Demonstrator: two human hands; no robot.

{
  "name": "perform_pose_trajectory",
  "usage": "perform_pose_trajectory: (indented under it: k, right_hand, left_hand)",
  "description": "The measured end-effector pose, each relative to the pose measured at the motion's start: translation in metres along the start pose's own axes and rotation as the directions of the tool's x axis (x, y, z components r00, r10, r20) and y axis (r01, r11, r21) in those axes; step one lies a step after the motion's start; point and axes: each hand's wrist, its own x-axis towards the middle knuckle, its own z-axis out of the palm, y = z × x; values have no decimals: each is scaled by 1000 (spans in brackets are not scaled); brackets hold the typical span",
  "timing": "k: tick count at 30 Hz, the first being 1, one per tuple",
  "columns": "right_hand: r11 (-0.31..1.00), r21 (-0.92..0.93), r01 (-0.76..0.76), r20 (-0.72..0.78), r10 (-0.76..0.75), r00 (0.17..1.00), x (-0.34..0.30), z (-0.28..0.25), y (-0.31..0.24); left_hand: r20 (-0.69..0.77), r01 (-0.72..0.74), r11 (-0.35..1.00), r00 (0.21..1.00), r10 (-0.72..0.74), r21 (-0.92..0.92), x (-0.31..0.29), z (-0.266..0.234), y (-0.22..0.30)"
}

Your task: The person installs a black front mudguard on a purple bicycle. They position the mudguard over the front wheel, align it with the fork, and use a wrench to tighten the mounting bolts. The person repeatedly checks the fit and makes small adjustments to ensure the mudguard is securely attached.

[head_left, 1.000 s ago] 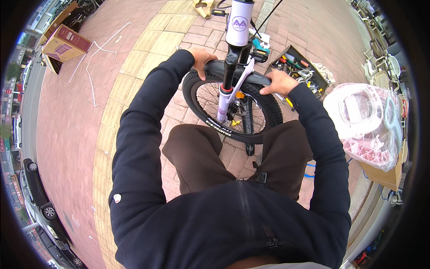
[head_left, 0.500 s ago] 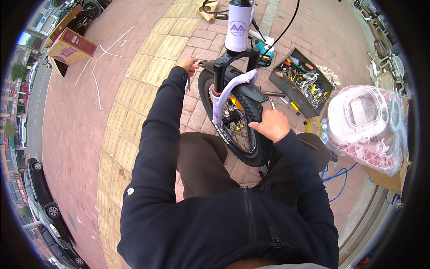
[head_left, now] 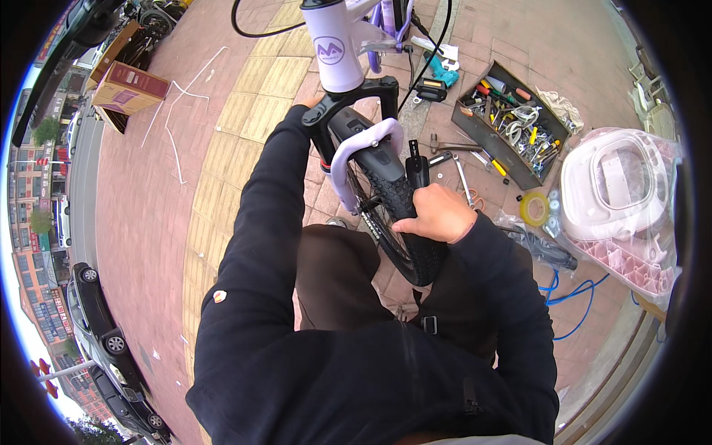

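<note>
A bicycle with a pale lilac head tube [head_left: 334, 52] stands before me, its lilac and black suspension fork [head_left: 343, 167] over the front wheel. My right hand [head_left: 445, 213] is closed over the knobby tyre [head_left: 426, 256], thumb across the tread; its other fingers are mostly hidden. Just beyond it a slotted black plastic piece [head_left: 417, 167] sticks up; I cannot tell whether the hand touches it. A black mudguard [head_left: 377, 159] lies over the tyre under the fork. My left hand [head_left: 312, 101] reaches behind the fork crown, its fingers hidden.
At the right, a metal toolbox [head_left: 512, 122] holds many hand tools. A hammer [head_left: 452, 146], scissors [head_left: 475, 200] and yellow tape [head_left: 533, 209] lie nearby. Beyond are a teal power tool [head_left: 443, 72] and a plastic-wrapped pink-white item [head_left: 615, 193]. A cardboard box [head_left: 130, 87] stands far left.
The head tube and fork have shifted left and nearer in view. My left hand, which showed a silver tool beside the mudguard, has gone behind the fork crown. My right hand stays on the tyre.
</note>
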Motion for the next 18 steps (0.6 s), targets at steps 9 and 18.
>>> perform_pose_trajectory:
  k: [9,18]
  right_hand:
    - [934,322,155,-372,-25,928,26,-14,-9]
    - [982,161,-99,-359,152,921,46,-6,-38]
  left_hand:
    - [-106,-62,989,993,48,-134,-22,6,23]
    - [-155,-505,860,846,510,78,-89,9,52]
